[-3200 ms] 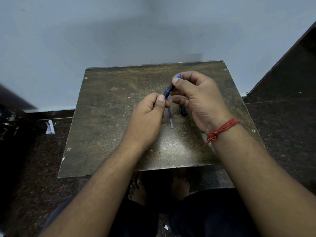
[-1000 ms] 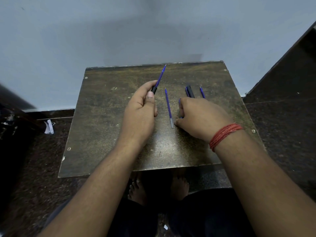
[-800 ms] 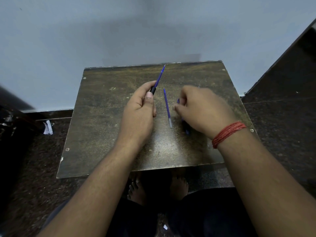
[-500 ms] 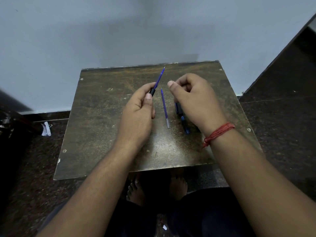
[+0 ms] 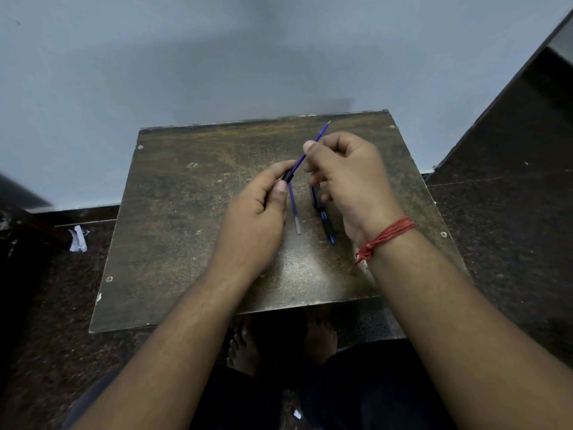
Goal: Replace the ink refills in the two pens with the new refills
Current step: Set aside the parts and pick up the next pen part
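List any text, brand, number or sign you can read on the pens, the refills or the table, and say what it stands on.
None can be read.
Black pen barrel in the left hand: no print visible.
Blue ink refill pinched by the right hand: no print visible.
Dark blue pen on the table: too small and blurred.
Worn brown tabletop: scratches only.

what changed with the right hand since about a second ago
The right hand lifted off the table and moved up and leftward to the refill sticking out of the pen barrel, and now pinches it. The left hand kept its grip on the barrel. The loose refill and the other pen stayed lying on the table.
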`<move>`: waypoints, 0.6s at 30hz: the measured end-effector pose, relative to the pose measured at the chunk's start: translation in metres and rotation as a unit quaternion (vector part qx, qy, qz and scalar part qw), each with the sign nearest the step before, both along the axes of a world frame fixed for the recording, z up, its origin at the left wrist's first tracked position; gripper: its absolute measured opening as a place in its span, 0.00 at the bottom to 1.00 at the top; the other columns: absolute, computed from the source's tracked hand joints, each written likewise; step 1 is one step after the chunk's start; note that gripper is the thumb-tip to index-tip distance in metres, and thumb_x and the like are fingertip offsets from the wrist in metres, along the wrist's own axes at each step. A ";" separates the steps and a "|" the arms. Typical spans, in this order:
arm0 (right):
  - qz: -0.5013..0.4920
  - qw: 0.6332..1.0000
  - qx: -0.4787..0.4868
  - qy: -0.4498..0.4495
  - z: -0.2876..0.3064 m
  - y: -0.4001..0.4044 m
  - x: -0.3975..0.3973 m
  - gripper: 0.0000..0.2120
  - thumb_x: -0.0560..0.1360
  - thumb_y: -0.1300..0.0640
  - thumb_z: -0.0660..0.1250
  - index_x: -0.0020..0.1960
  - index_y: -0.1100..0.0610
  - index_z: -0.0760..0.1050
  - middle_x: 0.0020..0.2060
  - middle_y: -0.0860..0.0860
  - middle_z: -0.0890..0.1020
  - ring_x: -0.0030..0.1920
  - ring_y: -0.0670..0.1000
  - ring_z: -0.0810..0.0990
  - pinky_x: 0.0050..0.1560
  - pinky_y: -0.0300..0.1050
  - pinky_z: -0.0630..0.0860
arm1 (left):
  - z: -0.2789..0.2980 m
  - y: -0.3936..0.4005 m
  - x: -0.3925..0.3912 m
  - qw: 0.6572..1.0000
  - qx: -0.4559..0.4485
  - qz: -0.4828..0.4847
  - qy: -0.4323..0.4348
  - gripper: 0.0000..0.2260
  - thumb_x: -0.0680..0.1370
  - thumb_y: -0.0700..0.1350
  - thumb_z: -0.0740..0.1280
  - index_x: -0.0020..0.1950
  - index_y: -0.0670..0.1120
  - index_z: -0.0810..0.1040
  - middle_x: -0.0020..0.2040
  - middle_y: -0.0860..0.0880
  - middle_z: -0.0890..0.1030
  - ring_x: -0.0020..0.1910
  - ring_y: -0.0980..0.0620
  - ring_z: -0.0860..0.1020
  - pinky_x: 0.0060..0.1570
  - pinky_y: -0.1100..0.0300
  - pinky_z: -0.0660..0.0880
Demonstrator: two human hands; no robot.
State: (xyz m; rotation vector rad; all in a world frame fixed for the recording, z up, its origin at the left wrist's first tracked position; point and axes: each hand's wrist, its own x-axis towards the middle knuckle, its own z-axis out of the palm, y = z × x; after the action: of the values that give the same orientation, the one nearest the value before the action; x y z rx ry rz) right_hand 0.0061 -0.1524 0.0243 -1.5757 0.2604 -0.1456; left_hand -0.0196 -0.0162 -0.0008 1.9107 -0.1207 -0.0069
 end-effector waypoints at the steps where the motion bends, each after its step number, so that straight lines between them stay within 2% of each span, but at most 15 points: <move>1: -0.018 0.999 0.026 -0.009 0.001 -0.003 0.002 0.08 0.79 0.59 0.67 0.41 0.55 0.75 0.33 0.51 0.81 0.31 0.46 0.78 0.26 0.37 0.70 | 0.001 0.000 0.000 1.000 0.006 -0.002 0.001 0.15 0.84 0.43 0.59 0.68 0.56 0.78 0.43 0.52 0.80 0.35 0.68 0.74 0.38 0.77 0.67; 3: -0.056 0.992 0.112 -0.033 0.003 -0.013 0.008 0.07 0.80 0.61 0.65 0.43 0.56 0.74 0.36 0.52 0.82 0.34 0.48 0.80 0.29 0.39 0.74 | 0.002 0.001 -0.002 1.000 0.017 -0.004 0.003 0.15 0.85 0.45 0.59 0.68 0.57 0.77 0.52 0.54 0.79 0.41 0.61 0.79 0.40 0.78 0.67; 4: -0.075 0.986 0.142 -0.046 0.005 -0.018 0.010 0.06 0.81 0.62 0.64 0.44 0.57 0.73 0.37 0.53 0.82 0.34 0.49 0.81 0.30 0.40 0.75 | 0.002 0.001 -0.002 1.000 0.020 -0.003 0.004 0.15 0.85 0.46 0.59 0.68 0.58 0.77 0.54 0.53 0.79 0.47 0.55 0.80 0.41 0.76 0.67; 7: -0.125 0.981 0.131 -0.071 0.005 -0.036 0.016 0.06 0.81 0.62 0.63 0.45 0.57 0.73 0.35 0.53 0.82 0.32 0.48 0.80 0.31 0.41 0.76 | 0.000 0.002 -0.001 1.000 0.020 0.002 0.013 0.15 0.85 0.47 0.58 0.68 0.60 0.76 0.59 0.46 0.81 0.60 0.44 0.78 0.50 0.62 0.73; 9: -0.151 0.985 0.049 -0.072 0.000 -0.050 0.019 0.06 0.80 0.60 0.65 0.44 0.56 0.75 0.33 0.51 0.80 0.31 0.48 0.79 0.31 0.43 0.76 | 0.000 0.003 0.000 1.000 0.020 0.004 0.014 0.15 0.85 0.47 0.58 0.68 0.60 0.76 0.61 0.44 0.81 0.62 0.42 0.77 0.53 0.59 0.74; 11: -0.156 0.981 -0.101 -0.056 -0.005 -0.062 0.021 0.05 0.78 0.56 0.67 0.44 0.54 0.78 0.33 0.48 0.80 0.33 0.47 0.78 0.36 0.44 0.78 | 0.000 0.002 0.000 1.000 0.020 0.005 0.006 0.15 0.85 0.47 0.58 0.68 0.60 0.76 0.61 0.43 0.81 0.62 0.42 0.77 0.54 0.59 0.73; 13: -0.128 0.958 -0.256 -0.024 -0.010 -0.071 0.021 0.05 0.76 0.53 0.68 0.44 0.52 0.79 0.35 0.46 0.80 0.35 0.44 0.77 0.40 0.38 0.76 | 0.000 0.002 -0.001 1.000 0.023 0.007 0.002 0.15 0.85 0.47 0.58 0.68 0.60 0.77 0.61 0.42 0.81 0.62 0.42 0.77 0.58 0.53 0.75; 14: -0.111 0.941 -0.319 -0.003 -0.013 -0.074 0.021 0.04 0.77 0.53 0.68 0.44 0.52 0.79 0.36 0.45 0.80 0.36 0.42 0.76 0.37 0.33 0.72 | -0.001 0.003 -0.001 1.000 0.024 0.008 0.000 0.15 0.85 0.47 0.58 0.68 0.60 0.77 0.60 0.42 0.81 0.62 0.41 0.77 0.58 0.53 0.74; 15: -0.098 0.924 -0.368 0.019 -0.016 -0.076 0.020 0.04 0.77 0.53 0.68 0.44 0.52 0.78 0.37 0.46 0.79 0.37 0.43 0.76 0.36 0.32 0.69 | -0.001 0.003 -0.001 1.000 0.023 0.008 -0.003 0.15 0.85 0.47 0.58 0.68 0.60 0.77 0.60 0.42 0.81 0.61 0.41 0.77 0.56 0.55 0.74; 17: -0.082 0.895 -0.435 0.054 -0.020 -0.079 0.020 0.05 0.77 0.53 0.68 0.43 0.52 0.77 0.40 0.49 0.80 0.41 0.49 0.78 0.39 0.39 0.70 | -0.001 0.005 0.000 1.000 0.026 0.012 -0.010 0.15 0.85 0.47 0.59 0.68 0.59 0.77 0.59 0.41 0.81 0.57 0.46 0.80 0.53 0.57 0.74; 18: -0.076 0.884 -0.457 0.064 -0.022 -0.080 0.020 0.05 0.77 0.53 0.67 0.43 0.53 0.77 0.42 0.51 0.81 0.44 0.52 0.78 0.43 0.41 0.71 | -0.002 0.005 0.001 0.999 0.028 0.014 -0.012 0.15 0.85 0.47 0.59 0.67 0.59 0.77 0.57 0.41 0.82 0.50 0.53 0.81 0.49 0.60 0.75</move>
State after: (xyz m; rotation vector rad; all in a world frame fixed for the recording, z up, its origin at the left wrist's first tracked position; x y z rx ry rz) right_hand 0.0258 -0.2326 0.0020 -2.5128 0.4587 -0.3179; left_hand -0.0188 -0.0108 -0.0026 1.9686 -0.1114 0.0310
